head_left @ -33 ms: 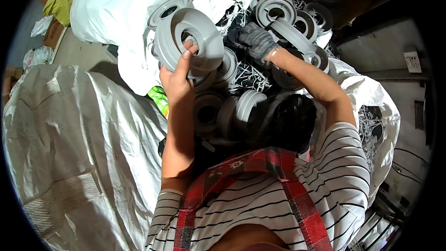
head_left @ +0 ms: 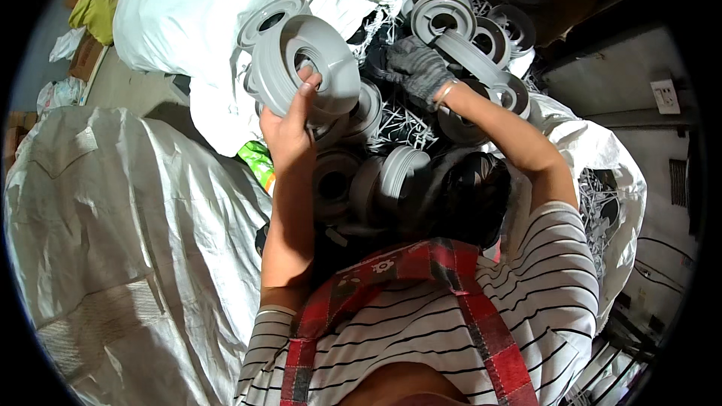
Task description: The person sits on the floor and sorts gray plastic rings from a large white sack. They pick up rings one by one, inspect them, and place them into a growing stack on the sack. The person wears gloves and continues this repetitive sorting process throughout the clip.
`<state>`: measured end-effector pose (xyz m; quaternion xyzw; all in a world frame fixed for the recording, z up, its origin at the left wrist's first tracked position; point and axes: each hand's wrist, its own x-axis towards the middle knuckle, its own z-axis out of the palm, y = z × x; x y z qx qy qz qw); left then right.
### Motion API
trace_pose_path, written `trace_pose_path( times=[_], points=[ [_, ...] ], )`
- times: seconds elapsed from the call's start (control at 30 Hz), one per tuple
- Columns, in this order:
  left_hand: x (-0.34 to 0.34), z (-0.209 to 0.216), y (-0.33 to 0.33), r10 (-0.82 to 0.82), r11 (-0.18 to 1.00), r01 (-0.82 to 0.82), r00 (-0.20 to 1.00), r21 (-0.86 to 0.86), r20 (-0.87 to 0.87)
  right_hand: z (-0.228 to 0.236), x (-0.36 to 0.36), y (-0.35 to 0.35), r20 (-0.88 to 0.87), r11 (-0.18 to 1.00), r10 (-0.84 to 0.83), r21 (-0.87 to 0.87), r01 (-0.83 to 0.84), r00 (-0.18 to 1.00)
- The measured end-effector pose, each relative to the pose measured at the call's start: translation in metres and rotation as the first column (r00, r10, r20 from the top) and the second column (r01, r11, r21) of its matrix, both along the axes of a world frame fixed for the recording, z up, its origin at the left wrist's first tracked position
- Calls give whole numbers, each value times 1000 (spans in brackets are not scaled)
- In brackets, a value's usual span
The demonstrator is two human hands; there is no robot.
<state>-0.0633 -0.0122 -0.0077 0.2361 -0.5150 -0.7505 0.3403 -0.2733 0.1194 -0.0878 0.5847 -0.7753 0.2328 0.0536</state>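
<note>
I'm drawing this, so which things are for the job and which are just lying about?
Likely for the job:
big grey ring, in the left hand
dark thing at the gloved right hand, too dark to name
other grey rings, piled nearby

Likely just lying about:
yellowish bag, upper left
green packet, beside the left forearm

The grey, round, hollow part (head_left: 340, 64) seemed to be of hard plastic, smooth and only slightly glossy. The grey mottled glove (head_left: 421, 69) was of knitted cloth, matt and rather rough. The large whitish sack (head_left: 113, 210) looked like woven plastic, creased, softly shining. The 2 red-and-black checked straps (head_left: 492, 331) were matt cloth.
</note>
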Motion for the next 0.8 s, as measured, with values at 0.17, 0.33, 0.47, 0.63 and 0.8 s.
trace_pose_path(
  times=[0.17,0.33,0.47,0.63,0.8],
  points=[
    [5,-12,19,-208,973,202,977,112,51,72,27,28,633,841,495,-521,-145,595],
    [2,-7,44,-359,897,374,927,234,-106,68,43,28,494,947,61,-302,106,867],
    [2,-8,44,-401,880,414,910,235,-101,80,53,37,401,991,26,-134,30,916],
    [11,-20,36,-422,895,425,905,136,-48,107,82,33,273,994,-27,108,-3,962],
    [15,1,38,-510,840,508,859,190,-42,101,76,36,73,983,172,56,-176,982]
  ],
)
